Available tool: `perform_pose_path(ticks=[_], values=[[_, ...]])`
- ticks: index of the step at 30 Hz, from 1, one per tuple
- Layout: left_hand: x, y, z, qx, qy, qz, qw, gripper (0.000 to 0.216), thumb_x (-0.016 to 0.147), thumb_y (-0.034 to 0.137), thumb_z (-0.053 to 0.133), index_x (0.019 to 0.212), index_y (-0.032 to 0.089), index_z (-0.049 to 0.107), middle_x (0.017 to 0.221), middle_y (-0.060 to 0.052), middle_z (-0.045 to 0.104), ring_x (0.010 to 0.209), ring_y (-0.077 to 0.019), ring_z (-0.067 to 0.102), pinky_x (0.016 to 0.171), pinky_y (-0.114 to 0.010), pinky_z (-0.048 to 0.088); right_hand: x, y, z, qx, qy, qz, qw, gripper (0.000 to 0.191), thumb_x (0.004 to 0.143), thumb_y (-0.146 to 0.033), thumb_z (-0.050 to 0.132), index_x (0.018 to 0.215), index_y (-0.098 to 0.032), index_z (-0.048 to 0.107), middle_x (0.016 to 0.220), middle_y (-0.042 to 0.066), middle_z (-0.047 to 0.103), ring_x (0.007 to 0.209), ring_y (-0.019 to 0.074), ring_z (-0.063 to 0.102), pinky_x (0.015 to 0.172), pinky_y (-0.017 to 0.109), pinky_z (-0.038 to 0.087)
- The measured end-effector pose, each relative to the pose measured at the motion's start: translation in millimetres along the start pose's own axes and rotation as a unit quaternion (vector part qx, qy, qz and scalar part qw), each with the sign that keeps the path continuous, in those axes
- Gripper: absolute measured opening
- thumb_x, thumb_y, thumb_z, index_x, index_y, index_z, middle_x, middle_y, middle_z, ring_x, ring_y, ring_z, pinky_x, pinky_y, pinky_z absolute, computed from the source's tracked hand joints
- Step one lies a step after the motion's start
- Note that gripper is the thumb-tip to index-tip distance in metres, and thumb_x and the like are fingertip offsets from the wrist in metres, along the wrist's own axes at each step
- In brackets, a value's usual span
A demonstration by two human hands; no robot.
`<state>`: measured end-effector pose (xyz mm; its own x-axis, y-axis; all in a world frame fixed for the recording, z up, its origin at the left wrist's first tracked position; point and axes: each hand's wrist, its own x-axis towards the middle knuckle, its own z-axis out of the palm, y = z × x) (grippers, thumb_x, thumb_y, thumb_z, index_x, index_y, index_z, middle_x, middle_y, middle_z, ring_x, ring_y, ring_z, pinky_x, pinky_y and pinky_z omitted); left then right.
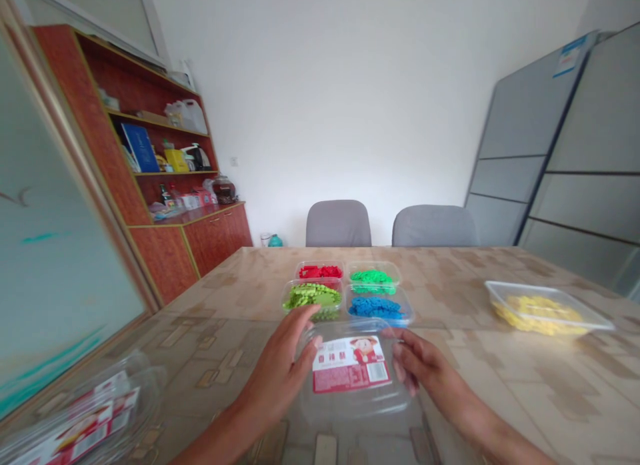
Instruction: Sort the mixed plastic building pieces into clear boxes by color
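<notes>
At lower ctr. of the frame, your left hand (280, 357) and right hand (417, 360) grip opposite edges of a clear labeled lid (351, 365), just below the lime-green tub (312, 296) and blue tub (377, 309). Step in hand: prob. lid handling (similar lids (85, 418) sit stacked, lower left). Next move, judging by its thin plastic, calls for a level, light hold w/ both hands.

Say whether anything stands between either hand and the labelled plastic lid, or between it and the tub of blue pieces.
Nothing visible does: the left hand and right hand hold opposite edges of the labelled clear plastic lid, and no object shows between it and the tub of blue pieces.
</notes>
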<state>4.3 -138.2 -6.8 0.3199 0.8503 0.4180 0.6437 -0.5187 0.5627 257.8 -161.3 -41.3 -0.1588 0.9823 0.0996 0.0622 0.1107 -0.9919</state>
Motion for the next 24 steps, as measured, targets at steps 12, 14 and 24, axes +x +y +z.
perform_pose_path(ticks=[12,14,24], values=[[2.5,-14.7,15.1,-0.266,-0.044,-0.127,0.954,0.042,0.088,0.037,0.044,0.125,0.018,0.049,0.090,-0.002,0.062,0.046,-0.0067,0.044,0.039,-0.017,0.032,7.2,-6.8,-33.7,-0.221,0.182,-0.013,0.958,0.049,0.085,-0.061,0.039,0.097,-0.019,0.061,0.061,-0.002,0.052,0.054,0.0172,0.053,0.054,0.029,0.043],[2.7,-15.9,15.9,-0.274,-0.036,-0.123,0.953,0.042,0.089,0.038,0.044,0.125,0.018,0.049,0.092,-0.002,0.062,0.047,-0.0068,0.044,0.040,-0.017,0.032,16.4,-1.5,-50.5,-0.270,0.232,0.000,0.935,0.050,0.082,-0.059,0.040,0.104,-0.018,0.057,0.072,0.003,0.058,0.063,0.0203,0.057,0.057,0.031,0.045],[-0.1,-24.6,23.7,-0.254,-0.045,-0.120,0.959,0.042,0.089,0.038,0.043,0.126,0.016,0.049,0.092,-0.005,0.062,0.049,-0.0074,0.045,0.039,-0.017,0.033,60.7,31.0,-66.7,-0.251,0.189,0.070,0.947,0.044,0.087,-0.044,0.041,0.118,-0.016,0.054,0.063,0.001,0.066,0.054,0.0179,0.064,0.045,0.024,0.044]])
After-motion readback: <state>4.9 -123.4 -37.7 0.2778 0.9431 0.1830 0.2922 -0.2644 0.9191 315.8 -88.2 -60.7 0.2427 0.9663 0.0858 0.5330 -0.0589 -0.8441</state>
